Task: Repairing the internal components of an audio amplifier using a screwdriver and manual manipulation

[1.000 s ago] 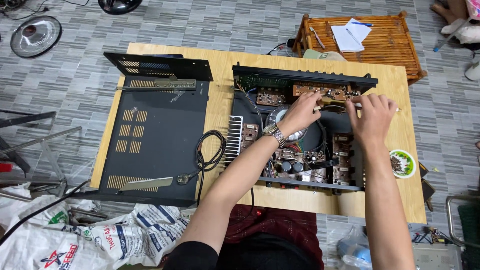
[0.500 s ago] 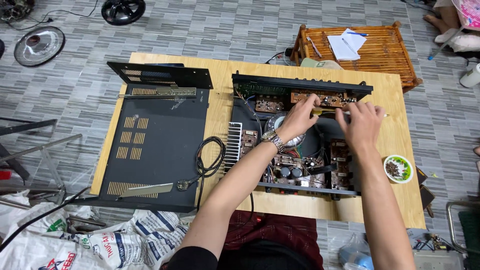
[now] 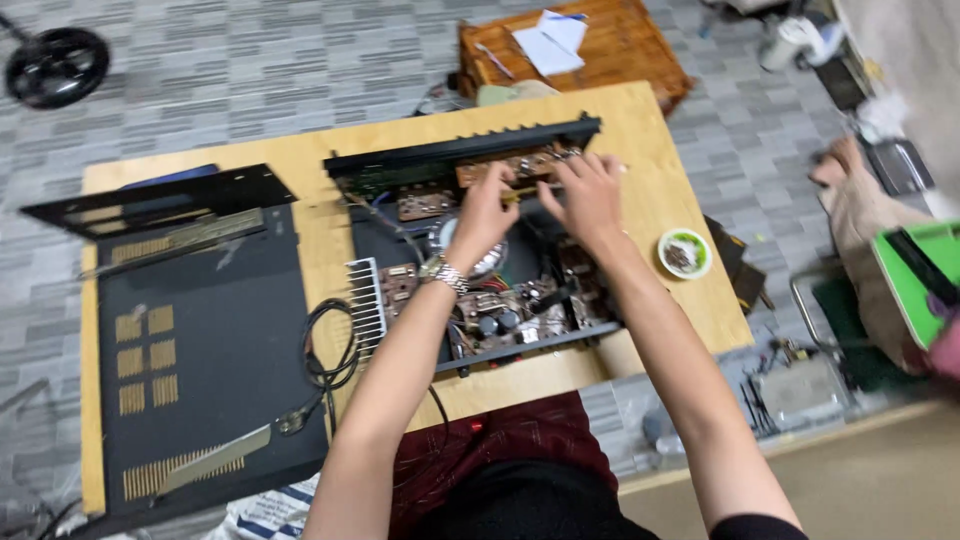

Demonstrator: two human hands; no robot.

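An opened amplifier chassis full of brown circuit boards lies on a wooden table. Both my hands reach over it to the board along its rear wall. My left hand, with a metal watch on the wrist, has bent fingers touching one end of a thin yellow tool. My right hand grips the tool's other end, fingers curled over the board. The tool's tip is hidden by the fingers.
The black vented cover lies left of the chassis, with a finned heat sink and a coiled black cable between them. A small white dish of bits sits at the right. Behind the table stands a wooden crate holding papers. Another person's foot is far right.
The camera has swung and tilted, so the table sits skewed. My hands stayed at the rear board and drew closer together around the yellow tool.
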